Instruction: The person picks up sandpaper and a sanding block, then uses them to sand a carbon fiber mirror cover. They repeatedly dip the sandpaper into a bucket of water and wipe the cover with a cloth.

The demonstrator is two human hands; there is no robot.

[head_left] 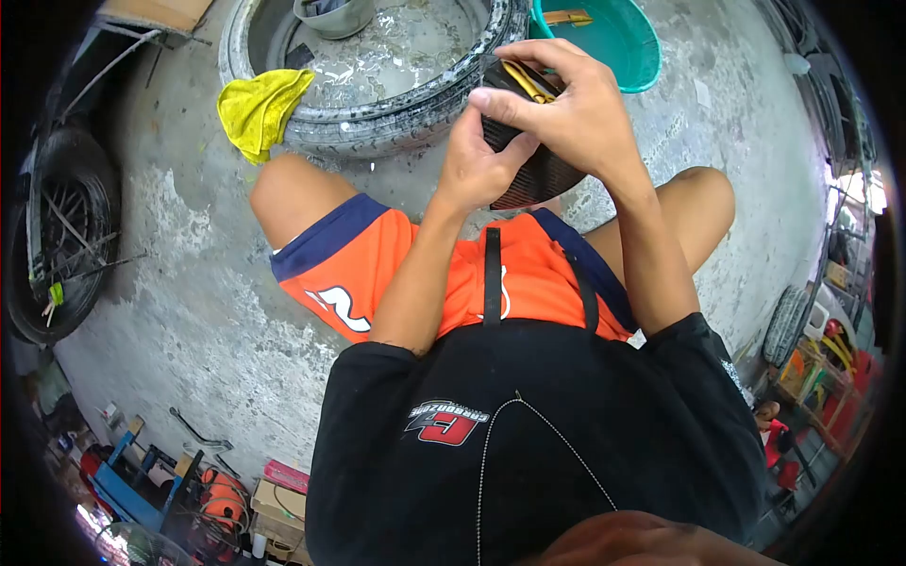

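Between my two hands is a dark, glossy part with a carbon-weave look [536, 179], held up above my lap. My left hand [483, 162] is closed on its left side, with the thumb against its face. My right hand [578, 106] grips its upper right side, fingers curled over the top edge. A yellow and black piece [530, 81] shows at the top of the part, under the right fingers; what it is cannot be made out. Just beyond the hands lies a large worn tire [377, 132].
A yellow cloth [261, 111] hangs over the tire's left rim. Inside the tire stands a grey bowl [337, 19]. A green basin of water [613, 42] is at the upper right. A wheel [66, 236] stands far left; tools and boxes [276, 505] lie lower left.
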